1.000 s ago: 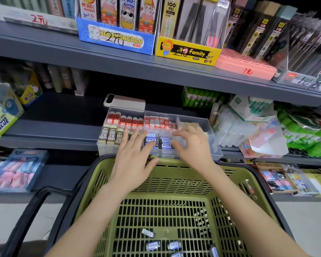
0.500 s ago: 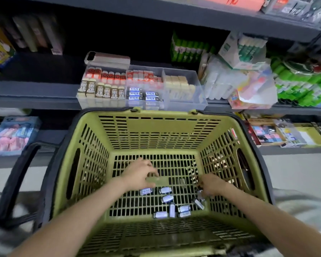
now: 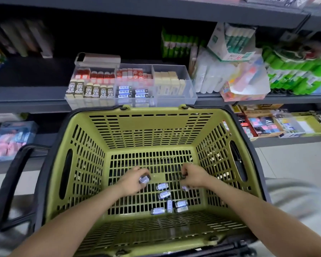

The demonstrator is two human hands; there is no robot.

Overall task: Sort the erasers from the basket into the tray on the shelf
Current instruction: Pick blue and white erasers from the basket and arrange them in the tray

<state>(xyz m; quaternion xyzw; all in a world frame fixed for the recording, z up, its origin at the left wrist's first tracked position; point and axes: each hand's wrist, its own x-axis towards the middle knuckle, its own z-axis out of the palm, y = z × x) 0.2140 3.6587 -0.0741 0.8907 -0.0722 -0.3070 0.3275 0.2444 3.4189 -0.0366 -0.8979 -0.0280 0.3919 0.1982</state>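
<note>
Green basket (image 3: pixel 85 164): your left hand (image 3: pixel 131 183) pinches an eraser (image 3: pixel 144 179); right hand (image 3: pixel 193 176) is curled (can't tell if it holds anything). Loose erasers (image 3: pixel 163 194) lie btw. them.

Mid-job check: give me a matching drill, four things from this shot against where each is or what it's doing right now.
Things:
1. left hand
2. loose erasers
3. 2B erasers
4. cream erasers

Places or states:
A. tray, right compartment
B. basket floor
C. holds a blue-labelled eraser
D. tray, front-left compartment

Pairs: 1-C, 2-B, 3-D, 4-A.
</note>
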